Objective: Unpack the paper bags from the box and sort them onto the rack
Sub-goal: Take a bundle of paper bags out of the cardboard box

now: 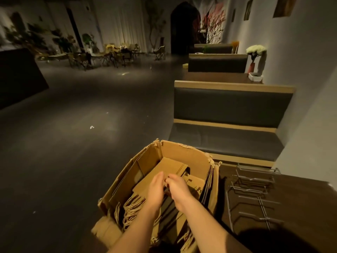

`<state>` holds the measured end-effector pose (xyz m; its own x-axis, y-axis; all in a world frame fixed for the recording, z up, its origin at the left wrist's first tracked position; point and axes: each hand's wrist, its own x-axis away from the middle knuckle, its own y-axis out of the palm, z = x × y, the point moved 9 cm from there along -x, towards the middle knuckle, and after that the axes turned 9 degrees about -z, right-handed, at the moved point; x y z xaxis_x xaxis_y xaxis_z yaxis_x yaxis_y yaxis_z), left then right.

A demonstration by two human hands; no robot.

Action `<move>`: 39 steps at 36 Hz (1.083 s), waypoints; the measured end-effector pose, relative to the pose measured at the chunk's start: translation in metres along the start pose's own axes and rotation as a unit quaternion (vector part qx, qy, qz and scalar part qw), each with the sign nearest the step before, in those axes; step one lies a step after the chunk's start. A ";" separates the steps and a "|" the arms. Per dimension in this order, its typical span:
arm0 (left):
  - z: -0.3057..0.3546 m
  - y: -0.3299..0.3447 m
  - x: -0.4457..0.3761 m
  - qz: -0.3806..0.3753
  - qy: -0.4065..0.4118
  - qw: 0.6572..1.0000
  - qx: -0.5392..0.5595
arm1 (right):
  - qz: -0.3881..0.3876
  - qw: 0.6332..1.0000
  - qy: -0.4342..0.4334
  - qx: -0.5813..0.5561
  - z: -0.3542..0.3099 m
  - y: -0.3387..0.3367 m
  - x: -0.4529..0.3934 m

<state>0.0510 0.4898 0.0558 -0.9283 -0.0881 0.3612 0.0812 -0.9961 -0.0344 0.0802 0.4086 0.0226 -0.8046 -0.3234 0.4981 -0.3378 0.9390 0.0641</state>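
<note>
Both hands inside open cardboard box [184, 152], over the stacked contents. Left hand [156, 189] and right hand [177, 186] brought together near middle of box, fingertips nearly touching; fingers of both curled, seemingly pinching at top edge of a paper bag, but exact grip could not be told in dim light. Paper bags [145, 189] lying flat and stacked in box, brown, with twisted cord handles [131, 207] bunched toward near left corner of box. More flat bags standing on edge against right wall of box. Box rim torn at far corners; near left flap folded outward.

Box sat at left edge of dark wooden table [291, 189]. Wire rack [255, 190] lying on same table, just right of box, apart from it, no bags seen on it. Black padded bench [231, 106] beyond far edge of table, against wall. Dark floor [73, 143] to left of box; folding chairs [109, 57] far off at back of room. White flowers [256, 49] on further table by wall.
</note>
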 end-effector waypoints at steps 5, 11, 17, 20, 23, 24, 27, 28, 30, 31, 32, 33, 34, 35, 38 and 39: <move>-0.004 0.005 0.005 -0.004 -0.004 1.000 -0.030 | 0.005 0.997 0.031 -0.069 0.021 -0.017 0.004; -0.009 0.000 -0.007 0.000 0.003 0.994 -0.111 | 0.012 0.991 0.045 -0.123 0.038 -0.021 -0.004; -0.020 -0.028 -0.034 0.005 -0.027 0.949 -0.314 | 0.022 0.986 0.040 -0.162 0.041 -0.013 -0.018; -0.029 -0.043 -0.053 -0.006 -0.023 0.917 -0.398 | 0.038 0.980 0.048 -0.191 0.044 -0.005 -0.031; -0.051 -0.060 -0.078 -0.042 -0.050 0.889 -0.454 | 0.062 0.976 0.066 -0.198 0.051 0.002 -0.040; -0.060 -0.065 -0.085 -0.061 -0.071 0.882 -0.462 | 0.071 0.974 0.072 -0.200 0.054 0.004 -0.043; -0.073 -0.073 -0.093 -0.105 -0.112 0.854 -0.497 | 0.093 0.969 0.081 -0.216 0.060 0.008 -0.050; -0.075 -0.076 -0.096 -0.115 -0.117 0.844 -0.511 | 0.105 0.965 0.078 -0.226 0.059 0.009 -0.051; -0.078 -0.079 -0.099 -0.135 -0.127 0.822 -0.538 | 0.133 0.961 0.075 -0.232 0.058 0.008 -0.054; -0.078 -0.079 -0.101 -0.145 -0.128 0.814 -0.548 | 0.149 0.959 0.076 -0.230 0.059 0.007 -0.056; -0.078 -0.078 -0.103 -0.153 -0.130 0.809 -0.552 | 0.162 0.956 0.078 -0.233 0.060 0.006 -0.057; -0.077 -0.077 -0.104 -0.160 -0.129 0.807 -0.554 | 0.171 0.954 0.082 -0.231 0.061 0.007 -0.059; -0.077 -0.075 -0.105 -0.166 -0.126 0.806 -0.554 | 0.178 0.954 0.088 -0.224 0.062 0.007 -0.060; -0.076 -0.073 -0.107 -0.170 -0.119 0.807 -0.553 | 0.178 0.957 0.094 -0.209 0.062 0.007 -0.061; -0.063 -0.066 -0.108 -0.174 -0.080 0.803 -0.564 | 0.165 0.968 0.095 -0.161 0.057 0.010 -0.065; -0.056 -0.065 -0.108 -0.170 -0.057 0.799 -0.574 | 0.160 0.970 0.096 -0.153 0.056 0.011 -0.065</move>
<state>0.1258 0.5645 -0.0335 -0.7815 0.1226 0.6118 -0.6158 -0.3093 -0.7246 0.1018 0.4338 -0.0576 -0.7286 -0.0089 0.6849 0.0997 0.9879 0.1188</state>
